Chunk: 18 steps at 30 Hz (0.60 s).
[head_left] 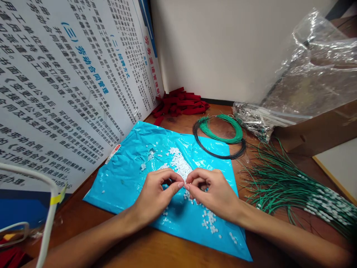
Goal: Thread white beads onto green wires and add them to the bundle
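My left hand (pixel 158 190) and my right hand (pixel 216 190) meet fingertip to fingertip, each closed in a pinch between thumb and index finger. Whatever sits between the tips is too small to make out. Right behind and below them, small white bead-like pieces (pixel 177 160) lie heaped on a flat blue plastic bag (pixel 117 182). More of these pieces are scattered under my right wrist and toward the bag's front edge. My hands cover part of the heap.
A green wire coil (pixel 237 137) and a black wire coil (pixel 201 143) overlap the bag's far edge. Green strands with white pieces (pixel 267 186) spread at right. Red strips (pixel 181 104), a clear bag of metal parts (pixel 253 119) and a cardboard box (pixel 320 130) stand farther back.
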Each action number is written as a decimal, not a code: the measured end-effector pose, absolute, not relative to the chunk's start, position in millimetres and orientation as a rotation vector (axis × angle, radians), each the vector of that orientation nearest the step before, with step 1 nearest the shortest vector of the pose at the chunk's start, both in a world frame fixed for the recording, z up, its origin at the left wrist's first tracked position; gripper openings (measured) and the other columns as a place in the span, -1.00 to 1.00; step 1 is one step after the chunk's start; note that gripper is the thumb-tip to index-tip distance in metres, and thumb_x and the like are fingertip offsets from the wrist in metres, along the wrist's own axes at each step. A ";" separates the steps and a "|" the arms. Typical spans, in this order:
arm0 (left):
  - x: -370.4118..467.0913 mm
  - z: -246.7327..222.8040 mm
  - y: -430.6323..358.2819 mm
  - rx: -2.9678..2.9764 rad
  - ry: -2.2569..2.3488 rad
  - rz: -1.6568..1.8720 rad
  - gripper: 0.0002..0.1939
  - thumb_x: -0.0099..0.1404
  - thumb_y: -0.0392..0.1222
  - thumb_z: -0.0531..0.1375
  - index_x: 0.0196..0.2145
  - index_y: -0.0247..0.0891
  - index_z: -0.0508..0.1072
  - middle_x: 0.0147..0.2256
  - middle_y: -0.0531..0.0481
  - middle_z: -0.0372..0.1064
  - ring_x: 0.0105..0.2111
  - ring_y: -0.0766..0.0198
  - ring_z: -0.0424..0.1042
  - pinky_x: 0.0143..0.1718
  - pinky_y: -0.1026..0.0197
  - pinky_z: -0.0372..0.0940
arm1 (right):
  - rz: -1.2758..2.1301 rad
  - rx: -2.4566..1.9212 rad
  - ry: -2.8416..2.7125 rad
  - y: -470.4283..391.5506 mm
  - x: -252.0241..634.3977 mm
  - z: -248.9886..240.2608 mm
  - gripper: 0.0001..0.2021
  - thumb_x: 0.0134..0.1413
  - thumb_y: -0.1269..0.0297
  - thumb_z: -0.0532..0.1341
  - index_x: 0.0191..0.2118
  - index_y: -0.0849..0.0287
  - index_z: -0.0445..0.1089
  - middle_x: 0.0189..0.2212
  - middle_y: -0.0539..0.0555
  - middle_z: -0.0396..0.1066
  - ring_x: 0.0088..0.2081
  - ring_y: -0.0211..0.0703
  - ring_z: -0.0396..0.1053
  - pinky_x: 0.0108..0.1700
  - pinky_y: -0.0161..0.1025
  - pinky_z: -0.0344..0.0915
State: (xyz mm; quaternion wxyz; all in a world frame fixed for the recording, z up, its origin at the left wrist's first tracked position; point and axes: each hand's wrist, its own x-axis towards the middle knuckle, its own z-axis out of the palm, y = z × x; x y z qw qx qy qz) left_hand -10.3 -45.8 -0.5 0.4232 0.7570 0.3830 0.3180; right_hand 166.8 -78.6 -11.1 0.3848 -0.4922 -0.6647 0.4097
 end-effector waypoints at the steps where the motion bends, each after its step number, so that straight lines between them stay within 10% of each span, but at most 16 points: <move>1: -10.3 -1.2 -46.0 1.919 0.951 0.799 -0.87 0.26 -0.29 0.17 -0.42 -0.30 0.48 -0.42 0.01 0.46 -0.38 0.30 0.40 -0.27 0.24 0.24 | 1.018 -1.263 -1.716 -78.4 166.7 -10.5 -0.97 0.06 0.39 0.18 -0.38 0.20 0.34 -0.63 -0.06 0.39 -0.61 -0.33 0.32 -0.54 -0.39 0.22; 18: -45.5 19.0 11.8 1.521 1.059 0.991 -0.87 0.19 -0.21 0.20 -0.41 -0.32 0.36 -0.48 0.04 0.32 -0.50 0.34 0.32 -0.40 0.24 0.26 | 1.227 -1.343 -1.769 -52.9 196.0 8.2 -0.94 -0.13 0.50 0.17 -0.50 0.23 0.33 -0.45 0.05 0.47 -0.41 -0.22 0.38 -0.36 -0.29 0.30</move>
